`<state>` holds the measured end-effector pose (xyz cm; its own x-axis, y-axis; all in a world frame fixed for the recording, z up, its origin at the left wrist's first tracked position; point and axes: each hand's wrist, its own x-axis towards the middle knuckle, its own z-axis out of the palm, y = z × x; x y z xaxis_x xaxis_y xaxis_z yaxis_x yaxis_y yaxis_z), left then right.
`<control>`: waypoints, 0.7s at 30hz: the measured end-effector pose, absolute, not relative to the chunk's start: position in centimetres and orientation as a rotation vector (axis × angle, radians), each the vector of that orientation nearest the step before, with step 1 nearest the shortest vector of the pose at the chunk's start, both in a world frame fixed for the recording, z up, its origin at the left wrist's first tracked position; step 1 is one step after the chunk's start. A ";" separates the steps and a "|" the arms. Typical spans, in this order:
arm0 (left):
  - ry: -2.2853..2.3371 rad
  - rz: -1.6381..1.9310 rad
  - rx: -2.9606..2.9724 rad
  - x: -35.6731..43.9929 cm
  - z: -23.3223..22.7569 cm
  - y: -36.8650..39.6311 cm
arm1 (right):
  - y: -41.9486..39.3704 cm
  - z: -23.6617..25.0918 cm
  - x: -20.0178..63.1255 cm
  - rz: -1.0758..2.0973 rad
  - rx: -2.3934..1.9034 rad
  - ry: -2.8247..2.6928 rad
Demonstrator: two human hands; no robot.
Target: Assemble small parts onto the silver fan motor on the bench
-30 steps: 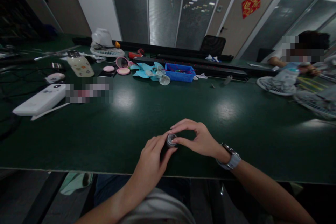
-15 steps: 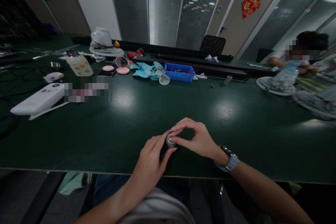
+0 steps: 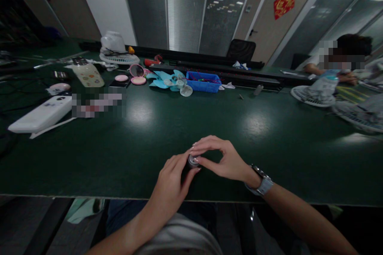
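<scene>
Pinching a small round silver-capped dark part [image 3: 193,162], both hands close on it: left hand [image 3: 173,185] steadies its body against the dark green desk [image 3: 119,155], right hand [image 3: 223,159] fingertips grip the cap.

I am looking into an office turned workshop. A long dark green workbench [image 3: 155,135] runs across the room, backed by glass partition walls with blinds [image 3: 182,8] and a red paper decoration [image 3: 284,2] on a door. Fan parts lie about: blue fan blades [image 3: 167,79], a white fan grille [image 3: 311,96], a blue parts bin [image 3: 202,82]. Another person [image 3: 344,57] sits working at the far right.
</scene>
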<state>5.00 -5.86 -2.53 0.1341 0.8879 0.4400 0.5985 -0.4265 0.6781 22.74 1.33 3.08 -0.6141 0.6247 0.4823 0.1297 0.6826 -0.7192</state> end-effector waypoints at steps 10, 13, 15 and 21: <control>1.453 1.201 2.085 5.2 -2.6 -5.9 | 1.2 2.8 22.0 0.910 -0.715 -2.012; 1.448 1.203 2.095 5.1 -2.8 -5.9 | 1.2 2.6 22.0 0.875 -0.724 -1.996; 1.444 1.204 2.095 5.1 -2.8 -5.9 | 1.2 2.6 22.1 0.810 -0.692 -2.027; 1.419 1.217 2.082 5.1 -2.6 -5.9 | 1.6 2.9 22.4 0.706 -0.569 -2.107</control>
